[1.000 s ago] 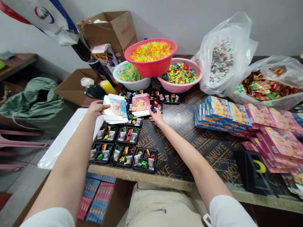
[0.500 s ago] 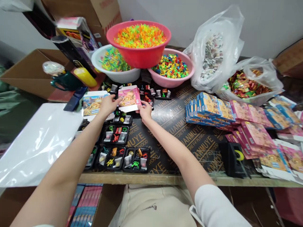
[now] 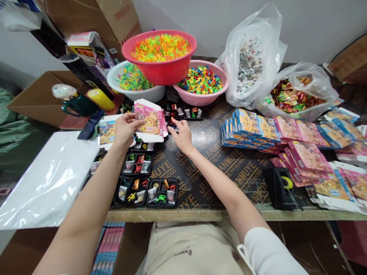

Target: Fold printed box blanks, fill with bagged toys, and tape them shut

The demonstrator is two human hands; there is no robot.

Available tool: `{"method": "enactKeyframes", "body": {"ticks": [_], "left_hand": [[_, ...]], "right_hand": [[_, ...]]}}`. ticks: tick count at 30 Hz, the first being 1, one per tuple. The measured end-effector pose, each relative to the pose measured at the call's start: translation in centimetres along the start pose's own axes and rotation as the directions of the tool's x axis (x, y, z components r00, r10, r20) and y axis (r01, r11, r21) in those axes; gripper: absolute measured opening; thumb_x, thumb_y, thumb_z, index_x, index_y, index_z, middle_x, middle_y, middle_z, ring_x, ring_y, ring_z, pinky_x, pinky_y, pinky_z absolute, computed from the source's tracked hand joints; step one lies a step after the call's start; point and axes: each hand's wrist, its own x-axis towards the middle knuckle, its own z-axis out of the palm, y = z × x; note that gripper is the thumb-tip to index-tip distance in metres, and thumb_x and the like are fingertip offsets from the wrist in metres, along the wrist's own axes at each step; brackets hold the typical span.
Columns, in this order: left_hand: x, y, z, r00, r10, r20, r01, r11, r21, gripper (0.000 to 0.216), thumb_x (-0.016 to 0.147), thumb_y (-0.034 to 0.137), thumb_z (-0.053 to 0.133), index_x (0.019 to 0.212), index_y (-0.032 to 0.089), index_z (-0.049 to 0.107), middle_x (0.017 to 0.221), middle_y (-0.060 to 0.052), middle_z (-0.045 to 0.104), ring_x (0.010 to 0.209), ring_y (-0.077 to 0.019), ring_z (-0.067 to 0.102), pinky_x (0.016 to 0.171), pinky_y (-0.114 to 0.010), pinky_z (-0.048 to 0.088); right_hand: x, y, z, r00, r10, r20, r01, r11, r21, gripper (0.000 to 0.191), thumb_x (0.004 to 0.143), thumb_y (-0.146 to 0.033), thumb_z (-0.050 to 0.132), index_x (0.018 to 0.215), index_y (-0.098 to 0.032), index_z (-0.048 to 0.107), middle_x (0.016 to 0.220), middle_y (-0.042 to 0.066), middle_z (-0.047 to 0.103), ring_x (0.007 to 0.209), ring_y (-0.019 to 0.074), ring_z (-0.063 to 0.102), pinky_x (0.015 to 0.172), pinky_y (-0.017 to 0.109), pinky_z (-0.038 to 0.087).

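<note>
Dark printed desk. Your left hand grips a pink carton; your right hand is just beside it, fingers parted.

Looks like a packing workshop, judging by the plywood bench, basins of plastic trinkets, filled trays, stacked boxes.
</note>
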Motion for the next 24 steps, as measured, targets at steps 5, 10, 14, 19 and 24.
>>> {"method": "enactKeyframes", "body": {"ticks": [5, 10, 14, 19, 24], "left_hand": [[-11.7, 2.5, 0.0, 0.935, 0.195, 0.296, -0.216, 0.976, 0.04, 0.03, 0.056, 0.042, 0.079, 0.076, 0.028, 0.061, 0.069, 0.003, 0.058, 0.061, -0.0198, 0.057, 0.061, -0.038, 0.052], [-20.0, 2.0, 2.7, 0.874, 0.149, 0.464, -0.059, 0.978, -0.202, 0.032, 0.053, 0.035, 0.078, 0.078, 0.029, 0.059, 0.093, -0.002, 0.066, 0.094, -0.0272, 0.065, 0.085, -0.044, 0.055], [-23.7, -0.6, 6.0, 0.741, 0.011, 0.671, 0.323, 0.87, -0.372, 0.046, 0.057, 0.028, 0.076, 0.098, 0.024, 0.057, 0.093, -0.001, 0.067, 0.084, -0.0206, 0.065, 0.078, -0.035, 0.054], [-26.3, -3.1, 8.9, 0.614, 0.196, 0.764, 0.351, 0.8, -0.487, 0.059, 0.059, 0.028, 0.082, 0.114, 0.024, 0.06, 0.113, -0.003, 0.068, 0.106, -0.0238, 0.063, 0.09, -0.033, 0.05], [-26.9, -3.6, 10.6, 0.338, 0.21, 0.917, 0.482, 0.799, -0.36, 0.084, 0.057, 0.038, 0.086, 0.134, 0.022, 0.057, 0.122, -0.009, 0.068, 0.114, -0.0323, 0.063, 0.097, -0.041, 0.05]], "right_hand": [[-4.6, -2.0, -6.3, 0.955, -0.296, -0.016, 0.296, 0.951, 0.095, 0.046, 0.075, -0.044, 0.082, 0.11, -0.022, 0.061, 0.108, 0.004, 0.056, 0.095, 0.018, 0.057, 0.084, 0.03, 0.05], [-10.1, -2.4, -11.4, 0.962, -0.272, -0.011, 0.271, 0.956, 0.109, 0.04, 0.077, -0.051, 0.078, 0.077, -0.022, 0.05, 0.088, 0.0, 0.054, 0.066, 0.0113, 0.047, 0.064, 0.028, 0.044], [-13.5, -1.3, -14.2, 0.988, -0.153, 0.033, 0.146, 0.978, 0.151, 0.039, 0.073, -0.045, 0.082, 0.078, -0.022, 0.05, 0.077, -0.004, 0.052, 0.058, 0.0095, 0.042, 0.057, 0.026, 0.041], [-16.7, -0.9, -17.5, 0.985, -0.173, -0.003, 0.17, 0.965, 0.202, 0.023, 0.079, -0.033, 0.076, 0.074, -0.021, 0.058, 0.082, 0.0, 0.055, 0.071, 0.0139, 0.052, 0.063, 0.028, 0.045], [-18.5, -0.4, -19.4, 0.985, -0.171, -0.035, 0.175, 0.968, 0.18, 0.018, 0.081, -0.029, 0.071, 0.074, -0.022, 0.055, 0.078, -0.001, 0.057, 0.07, 0.014, 0.053, 0.065, 0.028, 0.044]]}}
